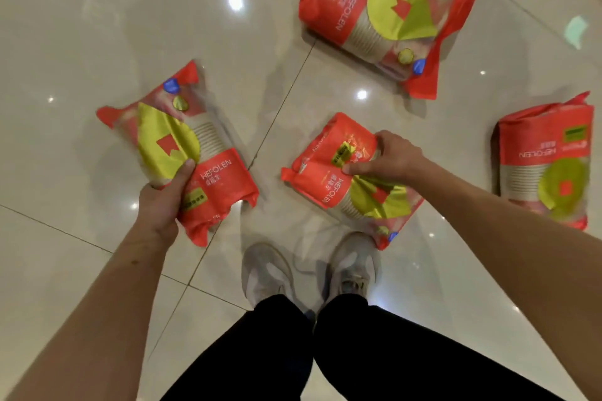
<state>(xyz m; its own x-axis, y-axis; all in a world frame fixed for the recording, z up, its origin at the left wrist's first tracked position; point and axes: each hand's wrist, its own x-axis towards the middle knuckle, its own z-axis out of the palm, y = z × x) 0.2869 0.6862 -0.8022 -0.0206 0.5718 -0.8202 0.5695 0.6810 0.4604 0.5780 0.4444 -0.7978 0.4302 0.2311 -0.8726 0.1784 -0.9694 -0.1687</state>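
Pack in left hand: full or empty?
Full. Stacked cups show through the clear film of the pack, which bulges round; the left hand grips its near end.

The glossy, pale tiled floor point(97, 16) carries the upper pack point(374, 10), red and yellow, at upper centre, and the right pack point(547, 166) at the right edge, well apart. Grey shoes point(267, 270) stand at lower centre. Whether the middle pack point(325, 146) touches the floor cannot be told.
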